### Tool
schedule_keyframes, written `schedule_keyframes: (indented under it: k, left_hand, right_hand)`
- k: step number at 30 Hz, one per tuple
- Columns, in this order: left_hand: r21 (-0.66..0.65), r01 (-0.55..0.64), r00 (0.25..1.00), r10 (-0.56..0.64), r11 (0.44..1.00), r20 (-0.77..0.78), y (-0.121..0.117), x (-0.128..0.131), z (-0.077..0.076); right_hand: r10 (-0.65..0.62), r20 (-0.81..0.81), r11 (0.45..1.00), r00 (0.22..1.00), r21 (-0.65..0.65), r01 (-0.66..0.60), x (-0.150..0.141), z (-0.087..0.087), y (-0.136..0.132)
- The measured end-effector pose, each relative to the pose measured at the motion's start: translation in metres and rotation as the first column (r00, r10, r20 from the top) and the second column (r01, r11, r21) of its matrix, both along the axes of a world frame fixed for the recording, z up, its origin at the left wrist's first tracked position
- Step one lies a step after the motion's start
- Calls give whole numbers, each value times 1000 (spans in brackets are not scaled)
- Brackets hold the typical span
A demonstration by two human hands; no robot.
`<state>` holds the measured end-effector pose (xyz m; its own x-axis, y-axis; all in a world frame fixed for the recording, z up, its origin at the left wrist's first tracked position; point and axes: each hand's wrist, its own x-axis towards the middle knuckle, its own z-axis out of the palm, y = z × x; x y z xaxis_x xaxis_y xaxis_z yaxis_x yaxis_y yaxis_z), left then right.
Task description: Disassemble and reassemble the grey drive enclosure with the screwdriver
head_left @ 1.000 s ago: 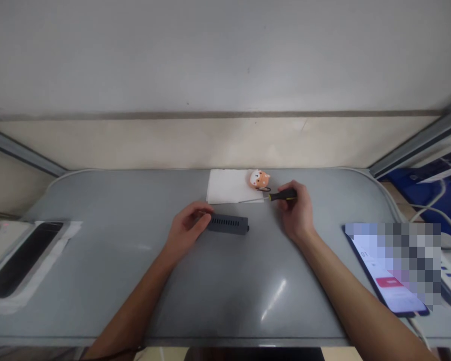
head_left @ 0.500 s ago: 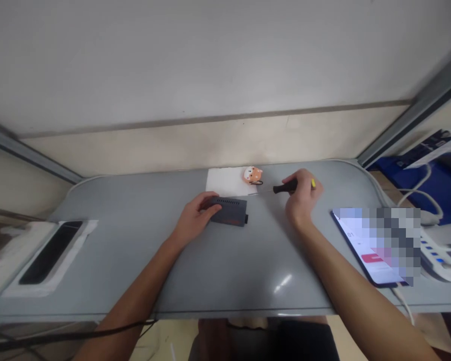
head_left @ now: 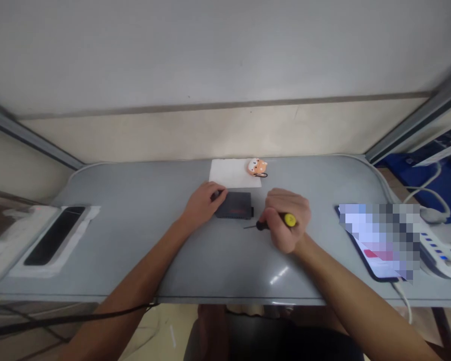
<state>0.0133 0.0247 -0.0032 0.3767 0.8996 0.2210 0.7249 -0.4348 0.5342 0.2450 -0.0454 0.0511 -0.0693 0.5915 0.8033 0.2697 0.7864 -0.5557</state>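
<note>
A dark grey box-shaped device [head_left: 235, 205] with red lettering and vent slots along its near edge rests on the grey tabletop. My left hand [head_left: 206, 203] grips its left end, thumb and fingers closed around it. To the right of the device, my right hand [head_left: 287, 218] is wrapped around a screwdriver [head_left: 262, 225] with a black handle and yellow end cap. The screwdriver's thin shaft points left, its tip just in front of the device's near right corner and apparently apart from it. My palm hides most of the handle.
Behind the device lie a white sheet [head_left: 229, 174] and an orange-and-white animal-shaped case [head_left: 256, 167] with a black loop. A lit phone [head_left: 372, 245] and white power strip [head_left: 436, 250] are at right. Another dark phone [head_left: 56, 235] lies at left. A wall panel [head_left: 225, 130] bounds the back.
My right hand has brought the screwdriver left and nearer to me, beside the device. The device has tipped in my left hand, so its vent slots now face the near side.
</note>
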Motion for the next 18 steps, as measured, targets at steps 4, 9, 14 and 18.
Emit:
schedule_keyframes:
  k: [4, 9, 14, 18]
  left_hand:
    - [1, -67, 992, 67, 998, 106, -5, -3, -8]
    - [-33, -109, 962, 114, 993, 247, -9, -7, -10]
    - [-75, -111, 955, 128, 991, 267, -7, -10, -10]
    - [-66, -95, 956, 110, 993, 271, -8, -10, -9]
  right_hand:
    - [-72, 118, 997, 990, 27, 69, -4, -10, 5]
    - [-125, 192, 992, 973, 45, 119, -2, -14, 11]
    - [-121, 135, 993, 983, 11, 121, -1, -15, 11]
    - [-94, 89, 995, 992, -15, 96, 0, -14, 11]
